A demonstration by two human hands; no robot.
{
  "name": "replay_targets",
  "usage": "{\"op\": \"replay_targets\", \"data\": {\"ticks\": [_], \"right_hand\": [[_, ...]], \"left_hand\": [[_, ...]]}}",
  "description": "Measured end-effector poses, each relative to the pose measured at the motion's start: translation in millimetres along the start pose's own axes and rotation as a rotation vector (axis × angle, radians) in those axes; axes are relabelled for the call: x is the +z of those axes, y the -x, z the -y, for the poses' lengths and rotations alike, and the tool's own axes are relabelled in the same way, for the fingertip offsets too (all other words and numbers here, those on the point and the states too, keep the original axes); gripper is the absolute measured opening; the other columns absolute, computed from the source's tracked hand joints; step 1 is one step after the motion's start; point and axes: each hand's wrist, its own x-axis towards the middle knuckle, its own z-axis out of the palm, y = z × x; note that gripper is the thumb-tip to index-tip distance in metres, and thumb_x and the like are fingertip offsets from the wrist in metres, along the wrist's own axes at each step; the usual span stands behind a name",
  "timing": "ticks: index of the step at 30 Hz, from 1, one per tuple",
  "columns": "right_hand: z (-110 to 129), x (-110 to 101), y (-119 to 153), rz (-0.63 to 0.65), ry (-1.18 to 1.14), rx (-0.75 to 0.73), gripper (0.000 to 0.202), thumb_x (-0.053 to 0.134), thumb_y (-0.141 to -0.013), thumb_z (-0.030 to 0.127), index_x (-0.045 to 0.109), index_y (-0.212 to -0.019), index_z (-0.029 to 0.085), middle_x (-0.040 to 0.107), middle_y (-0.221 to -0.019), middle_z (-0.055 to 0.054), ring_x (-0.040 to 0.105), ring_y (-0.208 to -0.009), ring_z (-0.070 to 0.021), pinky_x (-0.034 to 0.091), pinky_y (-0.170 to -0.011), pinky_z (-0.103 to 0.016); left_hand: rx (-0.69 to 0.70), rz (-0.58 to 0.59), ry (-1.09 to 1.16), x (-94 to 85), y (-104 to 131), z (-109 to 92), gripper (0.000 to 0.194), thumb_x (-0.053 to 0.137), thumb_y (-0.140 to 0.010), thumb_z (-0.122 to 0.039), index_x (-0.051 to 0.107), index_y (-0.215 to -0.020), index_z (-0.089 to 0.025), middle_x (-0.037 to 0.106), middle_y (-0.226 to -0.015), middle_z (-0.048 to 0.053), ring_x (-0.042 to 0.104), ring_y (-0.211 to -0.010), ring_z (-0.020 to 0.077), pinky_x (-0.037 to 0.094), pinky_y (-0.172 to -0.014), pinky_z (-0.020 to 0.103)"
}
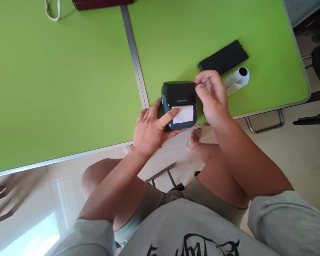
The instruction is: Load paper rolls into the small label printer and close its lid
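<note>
A small dark label printer [179, 93] sits near the front edge of the green table, its black lid raised at the back. White paper [185, 114] lies over its front part. My left hand [152, 126] grips the printer from the left, one finger resting on the paper and the thumb along the front side. My right hand [213, 96] is at the printer's upper right corner, thumb and fingers pinched together; whatever lies between them is too small to make out.
Beyond my right hand are a black phone [224, 57] and a white roll [240, 79]. A metal seam [134, 53] crosses the green table [69, 89]. At the far edge are a dark red box [101, 3] and a white loop [53, 10].
</note>
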Motion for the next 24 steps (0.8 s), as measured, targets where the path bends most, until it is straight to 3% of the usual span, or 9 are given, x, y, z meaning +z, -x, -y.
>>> {"op": "replay_targets", "data": {"ticks": [4,7,10,14,17,20,24], "right_hand": [[-5,-8,1,0.169,0.136,0.055,0.041,0.073,-0.087,0.058,0.063,-0.116,0.031,0.067,-0.121,-0.004,0.067,-0.110,-0.0224,0.059,-0.086,-0.038],[1,-15,-4,0.320,0.195,0.125,0.044,0.071,-0.091,0.053,0.060,-0.128,0.032,0.067,-0.132,-0.004,0.067,-0.117,-0.0231,0.061,-0.091,-0.039],[9,-17,-8,0.414,0.266,0.162,0.046,0.069,-0.095,0.046,0.057,-0.137,0.033,0.067,-0.138,-0.005,0.067,-0.121,-0.0237,0.063,-0.095,-0.040],[8,-12,-5,0.379,0.312,0.137,0.048,0.067,-0.097,0.040,0.055,-0.142,0.033,0.066,-0.143,-0.005,0.065,-0.127,-0.0237,0.061,-0.102,-0.041],[4,-7,1,0.312,0.370,0.105,0.047,0.064,-0.098,0.041,0.056,-0.144,0.033,0.065,-0.146,-0.006,0.064,-0.131,-0.0248,0.057,-0.111,-0.043],[3,-5,7,0.261,0.435,0.037,0.043,0.052,-0.104,0.048,0.058,-0.144,0.033,0.066,-0.145,-0.007,0.062,-0.136,-0.0260,0.050,-0.119,-0.045],[3,-5,9,0.157,0.460,0.022,0.044,0.036,-0.109,0.053,0.062,-0.138,0.033,0.068,-0.139,-0.007,0.062,-0.135,-0.0261,0.050,-0.118,-0.046]], "left_hand": [[-0.020,-0.006,0.013,1.0,-1,0,0.082,0.068,-0.089,-0.074,0.050,-0.157,-0.032,0.055,-0.158,0.020,0.061,-0.137,0.0348,0.047,-0.113,0.049],[-0.041,0.014,0.025,-0.4,-2,-1,0.095,0.076,-0.085,-0.071,0.042,-0.163,-0.030,0.055,-0.158,0.020,0.060,-0.139,0.0356,0.046,-0.115,0.047],[-0.079,0.041,0.033,-2.3,-4,-3,0.094,0.075,-0.085,-0.073,0.043,-0.163,-0.032,0.054,-0.160,0.017,0.060,-0.139,0.0368,0.046,-0.116,0.049],[-0.091,0.037,0.043,-1.0,-6,-2,0.093,0.069,-0.085,-0.079,0.045,-0.161,-0.030,0.055,-0.160,0.016,0.060,-0.140,0.0365,0.046,-0.116,0.049],[-0.102,0.018,0.053,3.2,-5,2,0.107,0.061,-0.085,-0.086,0.037,-0.165,-0.019,0.057,-0.158,0.021,0.062,-0.138,0.0360,0.046,-0.116,0.047],[-0.130,0.010,0.054,7.2,-5,5,0.117,0.053,-0.084,-0.092,0.031,-0.165,-0.010,0.059,-0.154,0.026,0.065,-0.134,0.0373,0.046,-0.116,0.047],[-0.117,0.009,0.046,7.4,-5,6,0.115,0.047,-0.085,-0.094,0.039,-0.162,-0.008,0.059,-0.153,0.027,0.062,-0.138,0.0383,0.046,-0.116,0.048]]}}
